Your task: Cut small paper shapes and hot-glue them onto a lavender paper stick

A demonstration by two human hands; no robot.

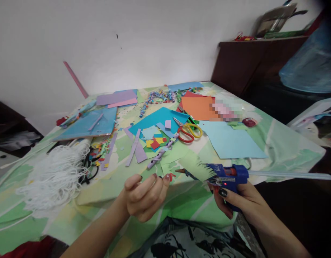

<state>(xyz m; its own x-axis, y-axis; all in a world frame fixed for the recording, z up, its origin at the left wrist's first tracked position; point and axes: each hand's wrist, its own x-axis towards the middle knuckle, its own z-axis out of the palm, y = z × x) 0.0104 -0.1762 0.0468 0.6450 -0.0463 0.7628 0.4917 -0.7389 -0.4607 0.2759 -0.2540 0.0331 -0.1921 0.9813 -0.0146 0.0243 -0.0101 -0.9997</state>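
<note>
My right hand is wrapped round the handle of a blue glue gun, whose small red light is lit. A clear glue stick juts out of its back, and its brownish nozzle points left. A light green paper piece with a fringed edge overlaps the front of the gun; whether it is attached there I cannot tell. Just left of the nozzle, my left hand is closed, with a small red paper piece at its thumb and fingertip. The nozzle tip lies close to that piece.
Scissors with red and yellow handles lie among paper scraps. Beyond my left hand rests a rolled purple paper strip. White cord is heaped at left. Coloured sheets, such as an orange one and a pale blue one, cover parts of the table.
</note>
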